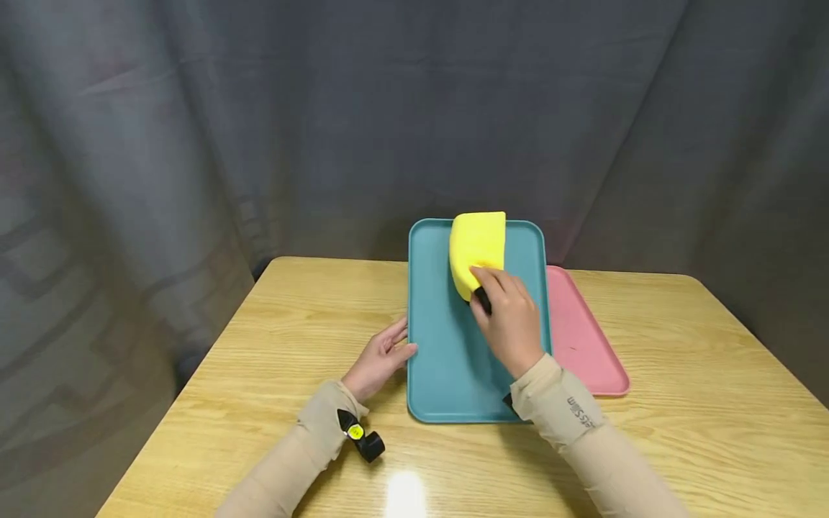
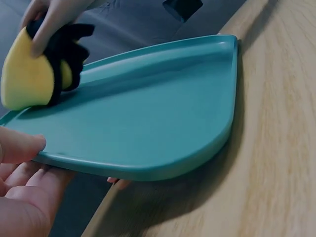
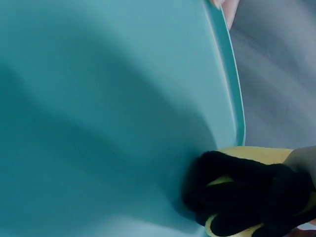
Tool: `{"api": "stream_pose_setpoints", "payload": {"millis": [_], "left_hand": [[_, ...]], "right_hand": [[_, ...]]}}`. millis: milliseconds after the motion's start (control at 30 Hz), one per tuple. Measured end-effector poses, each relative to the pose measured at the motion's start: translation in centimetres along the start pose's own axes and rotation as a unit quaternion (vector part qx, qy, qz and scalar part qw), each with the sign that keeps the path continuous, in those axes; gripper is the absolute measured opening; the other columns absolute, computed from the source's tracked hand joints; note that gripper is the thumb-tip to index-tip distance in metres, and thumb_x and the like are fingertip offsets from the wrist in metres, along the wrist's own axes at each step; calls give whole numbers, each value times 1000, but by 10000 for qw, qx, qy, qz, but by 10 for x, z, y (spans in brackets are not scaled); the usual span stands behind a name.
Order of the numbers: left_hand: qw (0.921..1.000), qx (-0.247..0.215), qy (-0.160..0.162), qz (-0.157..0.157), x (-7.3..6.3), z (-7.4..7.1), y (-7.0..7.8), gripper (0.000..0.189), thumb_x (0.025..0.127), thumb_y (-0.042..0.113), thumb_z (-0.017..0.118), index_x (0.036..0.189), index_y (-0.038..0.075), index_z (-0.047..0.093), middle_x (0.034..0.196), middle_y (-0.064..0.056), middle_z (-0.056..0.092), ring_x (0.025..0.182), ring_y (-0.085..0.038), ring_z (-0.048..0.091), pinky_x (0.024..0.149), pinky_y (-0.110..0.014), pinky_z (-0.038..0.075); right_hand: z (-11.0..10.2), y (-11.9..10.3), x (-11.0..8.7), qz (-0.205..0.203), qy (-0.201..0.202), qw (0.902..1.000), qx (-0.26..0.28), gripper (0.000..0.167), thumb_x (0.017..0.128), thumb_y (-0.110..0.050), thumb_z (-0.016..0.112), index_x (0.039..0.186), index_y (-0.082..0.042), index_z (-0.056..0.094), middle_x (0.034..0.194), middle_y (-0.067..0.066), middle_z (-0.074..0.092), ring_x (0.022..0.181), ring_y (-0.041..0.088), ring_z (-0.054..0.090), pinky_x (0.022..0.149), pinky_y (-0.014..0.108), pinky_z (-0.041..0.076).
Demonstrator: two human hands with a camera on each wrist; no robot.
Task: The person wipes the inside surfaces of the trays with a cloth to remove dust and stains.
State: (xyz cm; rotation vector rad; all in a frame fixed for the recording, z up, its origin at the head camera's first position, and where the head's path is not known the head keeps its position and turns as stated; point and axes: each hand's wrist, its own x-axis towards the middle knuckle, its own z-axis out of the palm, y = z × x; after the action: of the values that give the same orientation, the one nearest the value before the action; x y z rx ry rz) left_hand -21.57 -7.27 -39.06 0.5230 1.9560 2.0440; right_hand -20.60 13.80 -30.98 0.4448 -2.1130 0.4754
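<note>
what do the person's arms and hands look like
The left hand and right hand are gloveless. Both sleeves are beige: the right sleeve bears dark lettering; the left sleeve has a black strap, round yellow disc and black cylindrical piece.

The teal tray (image 1: 437, 381) looks like smooth, faintly glossy plastic to me; on it, matt yellow cloth (image 1: 478, 241); right of it, plastic pink tray (image 1: 586, 338); below it, shiny wood-grained table (image 1: 311, 309); behind it, dull fabric curtain (image 1: 453, 108).
</note>
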Motion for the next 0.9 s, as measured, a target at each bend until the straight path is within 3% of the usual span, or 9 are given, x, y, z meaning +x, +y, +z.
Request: {"api": "stream_pose_setpoints", "payload": {"millis": [267,567,900], "left_hand": [[9999,-7,-126,60,4,5,0,62,95,5,49,150,11,21,147,-20,36,115,-20,58,86,-27,55],[10000,46,-81,-11,6,5,0,62,96,6,49,150,14,21,149,-15,35,123,-23,52,87,-23,54],[9998,72,-154,107,8,5,-2,63,96,6,49,150,11,19,149,-18,34,126,-30,49,93,-30,54]], "right_hand": [[12,-18,1,-360,-401,9984,-143,41,76,-5,75,116,-11,66,111,9,67,93,29,62,76,42,58],[21,-29,4,-671,-955,9925,-367,42,76,-6,76,116,-13,66,113,7,67,96,27,61,80,39,57],[24,-28,7,-515,-1290,9887,-560,37,79,-7,73,114,-13,67,114,8,67,92,30,60,76,41,55]]}}
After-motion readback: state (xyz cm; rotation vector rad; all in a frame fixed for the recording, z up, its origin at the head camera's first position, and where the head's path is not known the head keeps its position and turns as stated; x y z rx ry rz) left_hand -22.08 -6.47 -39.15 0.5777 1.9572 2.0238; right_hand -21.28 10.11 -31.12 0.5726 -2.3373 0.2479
